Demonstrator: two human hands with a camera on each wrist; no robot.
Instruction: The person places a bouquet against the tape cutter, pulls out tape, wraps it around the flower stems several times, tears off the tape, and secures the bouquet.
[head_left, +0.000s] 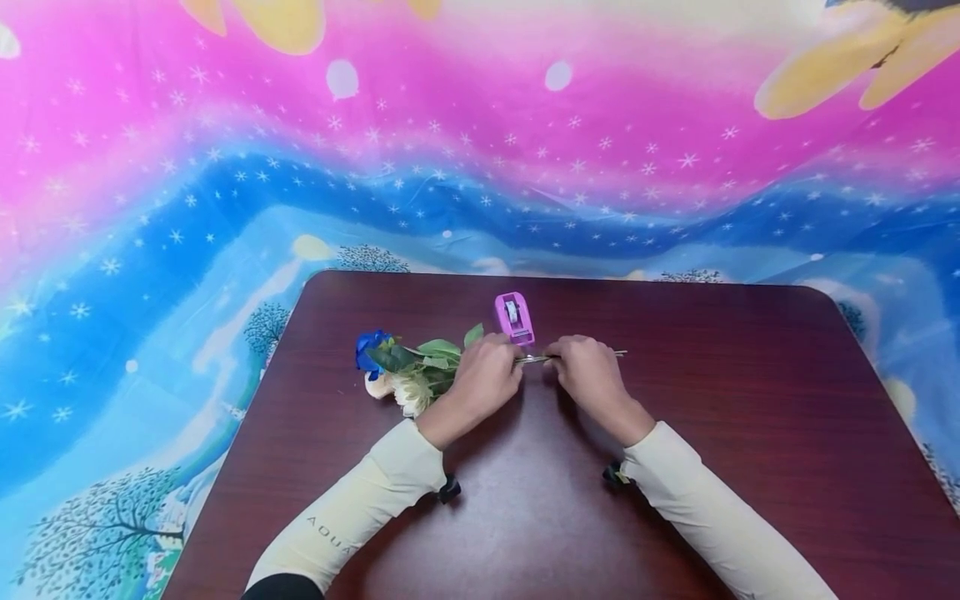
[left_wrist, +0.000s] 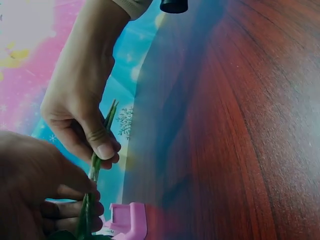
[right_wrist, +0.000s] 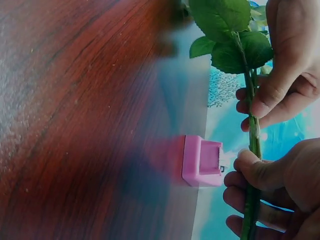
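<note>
Left hand (head_left: 483, 375) closed around the flower stems (head_left: 534, 359) just below the leaves (head_left: 438, 350), thumb against fingers. Right hand (head_left: 592, 375) pinches the same stems further toward the cut ends, thumb and fingertips together; the tips poke out past it. Bunch lies sideways over the table (head_left: 525, 517), heads to the person's left: blue rose (head_left: 371, 352) at the far side, cream flower (head_left: 411, 392) nearer, peach-toned bloom (head_left: 378, 386) partly hidden between. Whether the heads touch the tabletop, can't tell. Short stretch of stem bare between the hands, with a pale shiny patch on it, material unclear. Pink tape dispenser (head_left: 514, 318) on the table just beyond the hands, nearer the left, pale roll inside. Both arms in light sleeves (head_left: 360, 500), black gear (head_left: 448, 489) at each wrist. Snowflake-print cloth (head_left: 480, 150) behind, pink over blue.
</note>
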